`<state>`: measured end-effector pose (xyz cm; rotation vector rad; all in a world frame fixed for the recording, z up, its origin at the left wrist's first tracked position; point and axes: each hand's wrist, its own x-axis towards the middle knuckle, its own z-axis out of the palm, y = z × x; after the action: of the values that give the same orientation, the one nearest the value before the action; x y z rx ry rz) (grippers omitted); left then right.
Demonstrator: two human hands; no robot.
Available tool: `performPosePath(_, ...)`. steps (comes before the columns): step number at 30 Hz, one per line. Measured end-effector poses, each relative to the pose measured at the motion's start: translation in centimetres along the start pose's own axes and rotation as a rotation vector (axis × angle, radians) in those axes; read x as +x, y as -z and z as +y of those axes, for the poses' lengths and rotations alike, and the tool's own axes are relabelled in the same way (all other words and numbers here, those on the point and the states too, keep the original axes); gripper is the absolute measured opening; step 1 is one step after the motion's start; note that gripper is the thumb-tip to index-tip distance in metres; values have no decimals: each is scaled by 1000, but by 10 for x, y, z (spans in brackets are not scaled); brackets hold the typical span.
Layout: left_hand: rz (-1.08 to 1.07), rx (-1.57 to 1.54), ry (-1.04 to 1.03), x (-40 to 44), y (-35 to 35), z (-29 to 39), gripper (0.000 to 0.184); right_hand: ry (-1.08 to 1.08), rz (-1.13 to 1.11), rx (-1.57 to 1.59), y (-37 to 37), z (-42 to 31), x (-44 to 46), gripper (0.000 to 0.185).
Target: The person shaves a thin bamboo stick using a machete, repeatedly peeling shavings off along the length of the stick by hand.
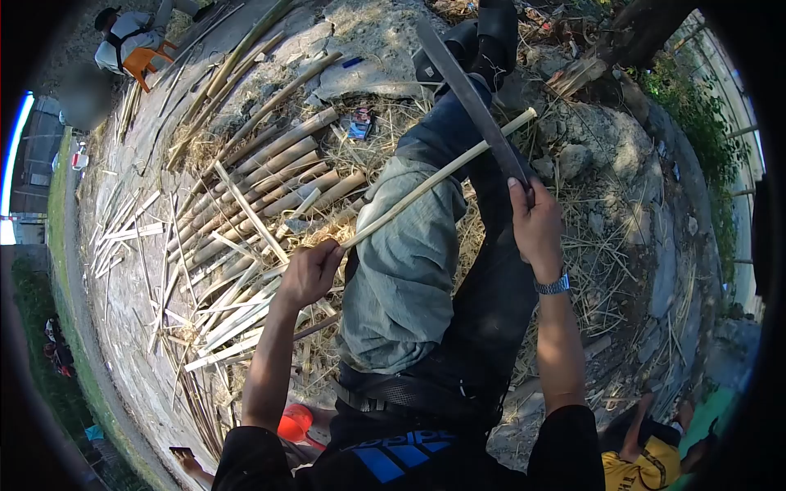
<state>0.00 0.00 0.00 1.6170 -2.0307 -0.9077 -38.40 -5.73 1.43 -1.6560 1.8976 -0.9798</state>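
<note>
My left hand (309,272) is closed around the near end of a pale bamboo strip (426,186). The strip slants up to the right over my thigh, which a grey-green cloth (403,274) covers. In my right hand (537,219) I grip a long, flat, dark machete (468,94) by its lower end; the handle is hidden in my fist. Its blade points up and to the left and crosses the strip near the strip's far end. Whether blade and strip touch there I cannot tell.
Cut bamboo poles (274,168) lie in a row to the left, with split strips (233,327) below them. A rock (575,161) and straw are on the right. One person sits on an orange chair (147,61) at upper left; another in yellow (647,465) is at lower right.
</note>
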Motion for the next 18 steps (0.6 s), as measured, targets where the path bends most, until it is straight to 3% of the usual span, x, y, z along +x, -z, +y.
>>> performPosePath(1,2,4,0,3,4,6,27,-23,73,23,-1,-3,10,32)
performPosePath(2,7,8,4,1,7,9,27,-186,62,129,-2,-4,21,34)
performPosePath(5,-3,-28,11,1,-1,4,26,-148,39,158,-25,1,6,36)
performPosePath(7,-2,-37,0,-8,-4,-1,27,39,-50,113,-24,-16,-28,38)
performPosePath(9,-17,-30,7,-8,-2,-7,27,32,-137,86,-10,-9,-22,38)
performPosePath(12,-51,-9,9,-2,-1,4,27,-156,58,84,-2,2,14,41)
performPosePath(15,-11,-42,-85,3,-7,0,27,-143,204,81,-15,19,33,44)
performPosePath(16,-18,-44,-63,3,-6,0,27,-185,163,176,-25,13,22,43)
performPosePath(18,-26,-34,-64,4,-5,4,27,-71,-51,189,-28,-26,-18,35)
